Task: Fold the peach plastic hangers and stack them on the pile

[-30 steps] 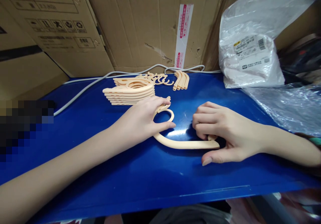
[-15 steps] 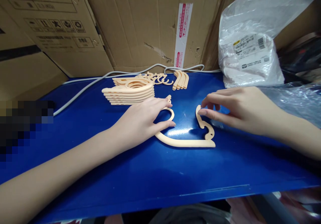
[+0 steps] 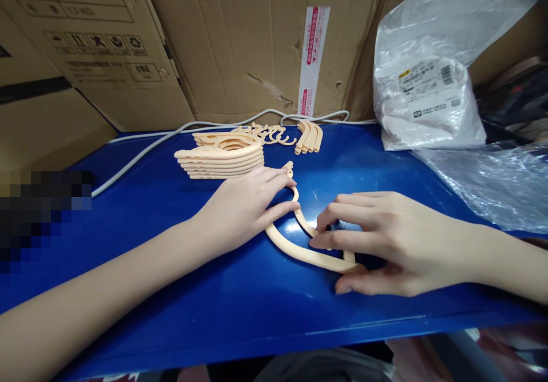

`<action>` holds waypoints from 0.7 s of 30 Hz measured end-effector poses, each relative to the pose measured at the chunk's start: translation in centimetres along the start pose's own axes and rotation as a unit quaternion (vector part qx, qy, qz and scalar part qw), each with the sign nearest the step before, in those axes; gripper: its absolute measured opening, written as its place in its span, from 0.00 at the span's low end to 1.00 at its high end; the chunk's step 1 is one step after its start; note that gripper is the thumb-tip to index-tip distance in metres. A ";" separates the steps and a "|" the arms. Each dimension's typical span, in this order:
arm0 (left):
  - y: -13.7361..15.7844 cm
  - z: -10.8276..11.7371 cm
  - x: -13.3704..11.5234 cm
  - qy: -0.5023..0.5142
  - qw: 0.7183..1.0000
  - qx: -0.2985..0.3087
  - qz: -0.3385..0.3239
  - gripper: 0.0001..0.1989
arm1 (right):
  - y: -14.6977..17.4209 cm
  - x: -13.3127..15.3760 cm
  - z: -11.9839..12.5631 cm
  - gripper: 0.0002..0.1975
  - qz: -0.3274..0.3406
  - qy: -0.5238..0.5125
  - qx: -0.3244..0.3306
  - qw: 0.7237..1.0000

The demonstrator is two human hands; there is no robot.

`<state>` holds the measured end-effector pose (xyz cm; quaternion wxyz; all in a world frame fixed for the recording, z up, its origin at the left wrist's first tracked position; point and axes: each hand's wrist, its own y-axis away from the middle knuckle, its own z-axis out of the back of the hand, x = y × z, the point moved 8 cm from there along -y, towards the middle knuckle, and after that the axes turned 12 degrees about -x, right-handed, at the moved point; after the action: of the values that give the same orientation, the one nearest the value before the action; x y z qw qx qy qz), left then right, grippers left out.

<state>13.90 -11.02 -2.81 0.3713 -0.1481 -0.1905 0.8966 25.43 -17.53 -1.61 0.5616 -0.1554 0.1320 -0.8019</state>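
Observation:
A beige plastic folding clothes hanger (image 3: 299, 252) lies on the blue tabletop between both hands. My left hand (image 3: 240, 210) is closed on its middle part, thumb and fingers either side of the ring-shaped piece, with the palm covering part of it. My right hand (image 3: 398, 242) grips the hanger's outer right arm, thumb on the near side and fingers reaching over to the inner curved piece. Its fingers hide the arm's end. Just behind my left hand stands a neat stack of matching beige hangers (image 3: 220, 168).
Beige hooks (image 3: 274, 133) lie in a loose pile at the back, beside several curved beige tubes (image 3: 309, 136). A white cable (image 3: 184, 128) runs along the cardboard boxes (image 3: 240, 51). At the right sit a white plastic bag (image 3: 428, 102) and clear plastic film (image 3: 492, 182).
My right hand has moved left and toward me, from the hooked end piece onto the hanger's arm. The inner piece has swung left, and the arm's end now sits nearer me. My left hand stays put.

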 end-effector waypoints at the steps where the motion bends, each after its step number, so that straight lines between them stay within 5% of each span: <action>1: 0.0 0.0 0.0 -0.002 1.000 -0.002 -0.001 0.18 | 0.0 0.1 0.0 0.15 0.002 -0.005 0.001 1.000; 7: -0.1 0.1 -0.1 -0.002 1.000 -0.020 -0.012 0.18 | -0.2 0.0 0.1 0.10 -0.019 -0.051 0.000 0.999; 21: -0.2 0.3 0.1 0.081 0.996 -0.036 0.000 0.17 | -0.1 -1.2 0.1 0.15 -0.029 -0.044 -0.011 0.999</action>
<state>13.84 -10.92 -2.51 0.3798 -0.2340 -0.1917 0.8742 25.77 -16.38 -1.58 0.5417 -0.2009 0.1112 -0.8086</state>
